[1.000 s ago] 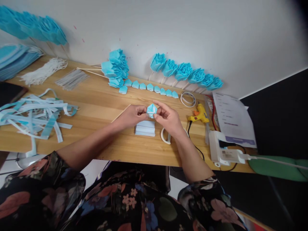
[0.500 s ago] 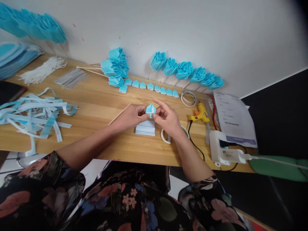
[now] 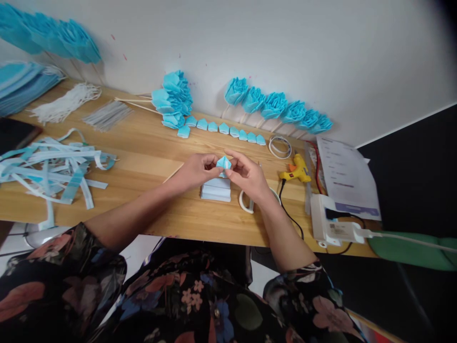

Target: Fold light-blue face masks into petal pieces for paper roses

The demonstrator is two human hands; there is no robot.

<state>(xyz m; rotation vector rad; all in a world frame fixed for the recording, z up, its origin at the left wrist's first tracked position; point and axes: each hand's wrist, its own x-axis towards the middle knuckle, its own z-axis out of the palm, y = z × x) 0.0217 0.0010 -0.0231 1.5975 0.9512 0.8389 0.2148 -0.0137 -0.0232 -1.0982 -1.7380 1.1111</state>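
Observation:
Between my two hands is a small folded blue fabric petal (image 3: 224, 162), pointed at the top. My left hand (image 3: 197, 170) pinches its left side, and my right hand (image 3: 249, 175) grips the right side with thumb and fingers. Just below them lies a stack of pale folded strips (image 3: 215, 190) on the wooden table. A thin wooden stick (image 3: 173, 172) is partly hidden behind my left hand. Under my right wrist a white tape roll (image 3: 246, 202) is partly covered. Farther back runs a row of similar folded petals (image 3: 223, 128).
Blue fabric flowers (image 3: 273, 105) on sticks lean by the wall, with a flower bunch (image 3: 173, 100) left of them. A yellow glue gun (image 3: 298, 169), tape ring (image 3: 280, 146) and power strip (image 3: 321, 219) are on the right. Cut strips (image 3: 53, 166) and masks (image 3: 26, 85) lie left.
The petal's lower edge, flat with a white band before, is now covered by my thumbs, which have drawn closer together. The view has shifted slightly.

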